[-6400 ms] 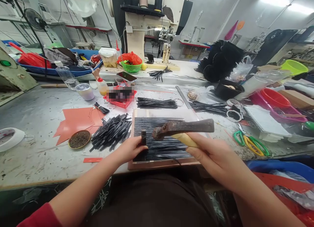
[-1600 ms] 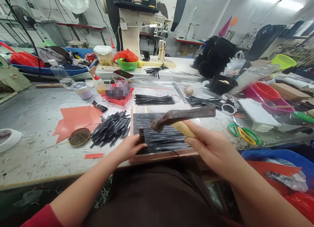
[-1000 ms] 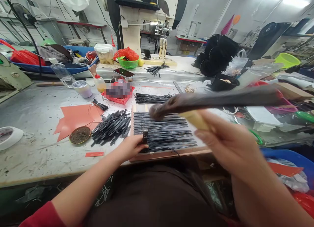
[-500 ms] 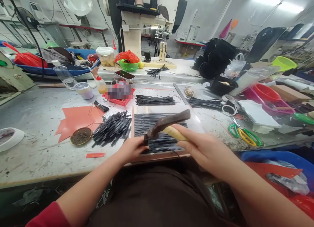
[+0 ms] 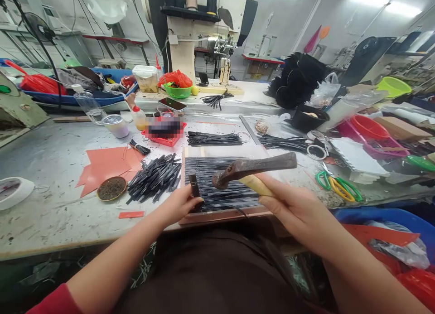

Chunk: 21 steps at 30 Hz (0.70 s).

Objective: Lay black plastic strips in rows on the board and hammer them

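Note:
My left hand [image 5: 178, 205] grips a short dark metal punch [image 5: 194, 185], standing it upright on the left end of a row of thin black strips [image 5: 224, 180] laid across a wooden board [image 5: 222, 214]. My right hand [image 5: 297, 212] is closed round the pale handle of a rusty hammer [image 5: 253, 166]. The hammer head hovers just right of the punch, a little above the strips.
A pile of cut black strips [image 5: 154, 178] lies left of the board, beside orange sheets [image 5: 107, 164] and a small round dish [image 5: 110, 188]. More strip bundles [image 5: 214, 138] sit behind. Green-yellow scissors [image 5: 336, 185], a notebook [image 5: 356, 157] and baskets crowd the right. A sewing machine [image 5: 200, 28] stands at the back.
The hammer swung high, came down onto the punch half a second ago, and has now lifted back up to the right. My left hand kept the punch on the strips.

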### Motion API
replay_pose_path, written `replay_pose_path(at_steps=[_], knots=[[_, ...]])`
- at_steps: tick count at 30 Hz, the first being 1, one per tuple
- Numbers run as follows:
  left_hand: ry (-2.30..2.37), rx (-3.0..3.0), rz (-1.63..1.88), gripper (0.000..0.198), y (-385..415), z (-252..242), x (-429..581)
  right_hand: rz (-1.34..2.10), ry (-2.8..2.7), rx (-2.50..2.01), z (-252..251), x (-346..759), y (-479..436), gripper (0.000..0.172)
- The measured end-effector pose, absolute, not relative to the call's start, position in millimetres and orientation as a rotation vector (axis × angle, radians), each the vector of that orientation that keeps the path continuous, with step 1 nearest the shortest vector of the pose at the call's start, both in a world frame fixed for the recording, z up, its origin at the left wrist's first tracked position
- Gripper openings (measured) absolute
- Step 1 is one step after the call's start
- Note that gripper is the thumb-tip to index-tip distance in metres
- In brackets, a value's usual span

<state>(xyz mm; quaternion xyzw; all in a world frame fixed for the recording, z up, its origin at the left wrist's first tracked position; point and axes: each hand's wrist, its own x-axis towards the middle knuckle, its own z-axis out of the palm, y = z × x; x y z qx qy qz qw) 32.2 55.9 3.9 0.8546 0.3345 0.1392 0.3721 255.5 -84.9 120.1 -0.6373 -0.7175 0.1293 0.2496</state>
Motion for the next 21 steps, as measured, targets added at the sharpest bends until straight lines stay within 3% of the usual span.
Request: replay_pose_path(at_steps=[21], knots=[[0.768,2.193,0.34,0.015,53.8,1.8,34.5,0.293,-1.998,-1.675,129.9,245.6,-80.1,0.033]])
